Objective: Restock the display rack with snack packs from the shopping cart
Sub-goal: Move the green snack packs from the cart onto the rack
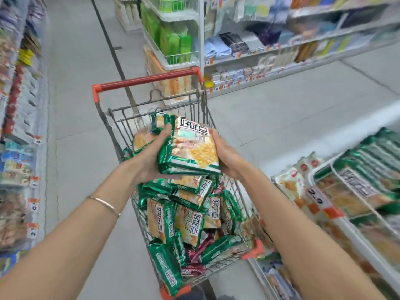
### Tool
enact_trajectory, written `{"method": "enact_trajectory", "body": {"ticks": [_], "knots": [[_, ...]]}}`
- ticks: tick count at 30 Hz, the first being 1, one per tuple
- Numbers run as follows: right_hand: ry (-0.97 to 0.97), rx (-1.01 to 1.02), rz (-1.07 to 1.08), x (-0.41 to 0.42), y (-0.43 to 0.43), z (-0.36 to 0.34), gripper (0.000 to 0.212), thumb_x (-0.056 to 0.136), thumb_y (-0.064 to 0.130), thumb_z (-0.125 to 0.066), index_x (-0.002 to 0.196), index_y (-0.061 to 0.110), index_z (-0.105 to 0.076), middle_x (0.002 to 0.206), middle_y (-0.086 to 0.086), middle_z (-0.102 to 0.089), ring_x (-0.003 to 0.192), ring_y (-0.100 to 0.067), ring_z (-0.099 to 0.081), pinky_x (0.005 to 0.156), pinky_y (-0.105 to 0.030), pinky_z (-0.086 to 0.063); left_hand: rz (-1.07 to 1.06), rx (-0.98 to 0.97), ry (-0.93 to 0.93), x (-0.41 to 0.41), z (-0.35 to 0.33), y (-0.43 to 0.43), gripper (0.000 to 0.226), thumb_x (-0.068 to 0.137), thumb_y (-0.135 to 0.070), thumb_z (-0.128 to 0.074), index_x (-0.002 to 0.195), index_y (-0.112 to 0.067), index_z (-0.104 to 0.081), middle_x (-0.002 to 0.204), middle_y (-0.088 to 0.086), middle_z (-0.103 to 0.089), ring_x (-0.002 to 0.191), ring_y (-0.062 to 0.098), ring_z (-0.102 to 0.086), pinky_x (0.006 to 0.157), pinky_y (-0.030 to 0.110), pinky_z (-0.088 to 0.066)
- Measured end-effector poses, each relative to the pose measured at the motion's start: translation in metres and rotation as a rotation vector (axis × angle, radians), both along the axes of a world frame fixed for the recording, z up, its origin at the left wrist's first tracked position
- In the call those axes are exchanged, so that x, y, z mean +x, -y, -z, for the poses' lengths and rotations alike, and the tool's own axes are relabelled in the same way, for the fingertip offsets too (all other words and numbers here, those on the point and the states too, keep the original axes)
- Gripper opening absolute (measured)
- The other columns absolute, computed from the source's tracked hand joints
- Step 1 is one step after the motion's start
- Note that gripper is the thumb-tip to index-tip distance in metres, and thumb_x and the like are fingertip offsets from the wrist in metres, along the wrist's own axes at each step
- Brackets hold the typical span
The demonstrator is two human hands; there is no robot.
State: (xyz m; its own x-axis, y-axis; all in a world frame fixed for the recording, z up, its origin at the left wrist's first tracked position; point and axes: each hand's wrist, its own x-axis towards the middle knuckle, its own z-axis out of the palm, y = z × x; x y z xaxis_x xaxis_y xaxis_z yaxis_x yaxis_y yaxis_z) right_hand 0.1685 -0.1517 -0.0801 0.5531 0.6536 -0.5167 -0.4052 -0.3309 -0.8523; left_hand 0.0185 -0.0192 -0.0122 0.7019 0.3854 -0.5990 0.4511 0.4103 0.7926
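Gripping a stack of green-and-white foil snack packs (190,148) from both sides in the head view: left hand (151,158) has fingers curled round the stack's left edge, right hand (227,156) clamps the right edge w/ thumb on the top pack. Stack sits tilted, lifted just above the load in the grey wire shopping cart (121,126), approx over its middle. Cart's red handle bar (149,80) is at the far end. Basket is heaped w/ loose green packs (188,221) lying at all angles, plus a few maroon foil packs (201,250) near the near end. White wire display rack (322,167) stands just beside the cart on the right, already holding rows of the same green packs; price tag (318,198) on its front reads 2.9. Thin metal bangle (104,202) on the left wrist. Grey tiled floor (82,105) underneath, blurred stocked shelves (303,46) beyond, contents too smeared to ID.
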Motion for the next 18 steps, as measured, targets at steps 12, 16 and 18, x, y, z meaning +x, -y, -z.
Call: {"method": "enact_trajectory", "body": {"ticks": [12, 16, 18], "knots": [[0.217, 0.163, 0.735, 0.012, 0.382, -0.091, 0.115, 0.040, 0.037, -0.099, 0.138, 0.016, -0.041, 0.123, -0.009, -0.069, 0.099, -0.026, -0.072, 0.084, -0.047, -0.059, 0.803, 0.237, 0.269, 0.174, -0.036, 0.298, 0.088, 0.063, -0.058, -0.077, 0.131, -0.009, -0.050, 0.108, 0.006, -0.069, 0.089, 0.021, -0.068, 0.082, 0.037, -0.054], [0.364, 0.241, 0.882, -0.011, 0.503, -0.088, 0.110, 0.035, 0.040, -0.100, 0.130, 0.016, -0.051, 0.117, -0.008, -0.072, 0.102, -0.028, -0.072, 0.076, -0.039, -0.060, 0.973, 0.401, 0.331, 0.184, -0.042, 0.419, 0.098, 0.074, -0.065, -0.073, 0.150, -0.019, -0.034, 0.151, 0.004, -0.046, 0.134, 0.026, -0.047, 0.111, 0.037, -0.036], [0.375, 0.235, 0.933, -0.021, 0.559, -0.078, 0.116, 0.039, 0.038, -0.101, 0.138, 0.015, -0.045, 0.123, -0.009, -0.070, 0.110, -0.030, -0.069, 0.080, -0.041, -0.059, 1.038, 0.477, 0.385, 0.188, -0.044, 0.473, 0.085, 0.086, -0.048, -0.072, 0.153, -0.018, -0.029, 0.146, 0.000, -0.044, 0.135, 0.022, -0.044, 0.100, 0.026, -0.032]]}}
